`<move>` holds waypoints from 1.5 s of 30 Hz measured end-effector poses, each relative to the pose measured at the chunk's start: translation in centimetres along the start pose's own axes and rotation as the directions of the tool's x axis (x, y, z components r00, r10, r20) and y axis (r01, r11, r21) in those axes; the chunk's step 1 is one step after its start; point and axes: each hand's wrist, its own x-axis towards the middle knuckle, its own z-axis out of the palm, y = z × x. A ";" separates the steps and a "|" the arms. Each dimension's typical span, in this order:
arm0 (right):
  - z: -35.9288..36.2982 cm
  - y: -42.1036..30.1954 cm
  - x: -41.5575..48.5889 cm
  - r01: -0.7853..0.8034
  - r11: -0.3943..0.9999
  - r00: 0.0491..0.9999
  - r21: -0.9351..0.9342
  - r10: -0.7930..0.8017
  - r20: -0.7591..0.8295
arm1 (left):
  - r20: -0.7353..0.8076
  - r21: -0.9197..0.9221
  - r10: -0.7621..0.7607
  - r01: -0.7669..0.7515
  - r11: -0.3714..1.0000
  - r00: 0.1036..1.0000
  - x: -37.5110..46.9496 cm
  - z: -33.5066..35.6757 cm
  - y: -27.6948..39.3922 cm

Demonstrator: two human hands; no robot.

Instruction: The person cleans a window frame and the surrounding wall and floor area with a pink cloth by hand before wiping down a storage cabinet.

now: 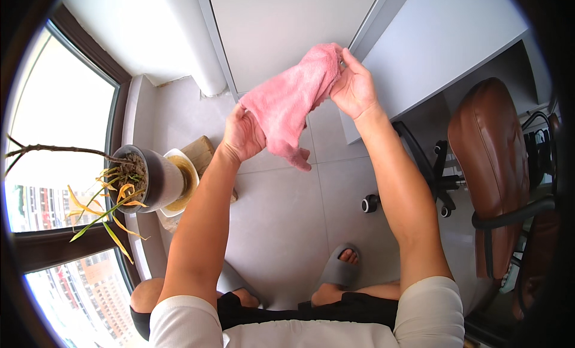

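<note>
A pink fluffy cloth (287,101) is stretched between both hands in front of a pale panel. My left hand (245,132) grips its lower left corner, palm turned inward, the thumb over the edge. Higher up and to the right, my right hand (355,85) pinches the other end near the top; some of its fingertips are hidden behind the fabric. A loose, darker pink end of the cloth hangs down between the hands, above the tiled floor (278,208).
On the left, a potted plant (166,182) with yellowing leaves stands in a white dish on a wooden board (197,152) beside the window (67,123). A white desk (440,47) is at upper right, with a brown leather office chair (489,168) near it.
</note>
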 end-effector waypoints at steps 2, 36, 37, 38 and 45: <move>0.2 1.7 -1.1 -0.061 0.996 0.994 -0.065 0.054 -0.098 | -0.051 -0.099 -0.007 0.002 0.995 0.999 -0.4 -0.4 0.4; -15.3 11.4 -12.4 0.100 -0.157 0.964 -0.983 0.259 0.057 | -0.133 0.890 0.150 0.185 -0.417 0.980 -6.5 -7.8 -3.2; -16.2 11.7 -13.6 0.094 -0.186 0.955 -0.978 0.296 0.035 | -0.179 0.852 0.090 0.200 -0.483 0.980 -6.8 -7.9 -4.1; -17.0 11.9 -14.3 0.089 -0.215 0.944 -0.972 0.330 0.013 | -0.226 0.810 0.033 0.206 -0.548 0.974 -7.0 -7.9 -4.8; -15.7 11.8 -13.2 0.084 -0.241 0.963 -0.967 0.269 0.016 | -0.070 0.797 0.057 0.090 -0.597 0.996 -6.8 -7.7 -11.0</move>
